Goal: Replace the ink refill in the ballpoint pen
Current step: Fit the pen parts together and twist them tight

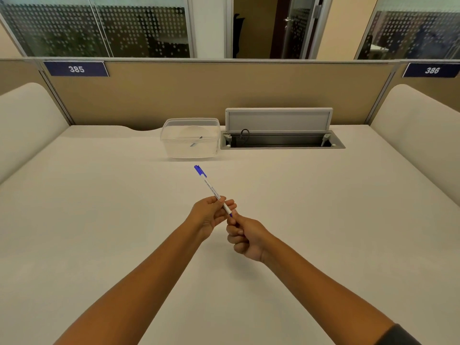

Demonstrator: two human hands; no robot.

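Note:
A white ballpoint pen (210, 186) with a blue cap points away from me, up and to the left, above the middle of the desk. My left hand (209, 215) pinches the barrel near its lower end. My right hand (245, 236) grips the blue end piece at the very bottom of the pen, fingers curled tight. A clear plastic container (190, 138) stands farther back; inside it lies a thin stick-like item (196, 141), possibly a refill.
The beige desk (99, 220) is bounded by a tan partition (199, 95) at the back and padded side dividers. An open cable tray (281, 140) with its lid raised sits right of the container.

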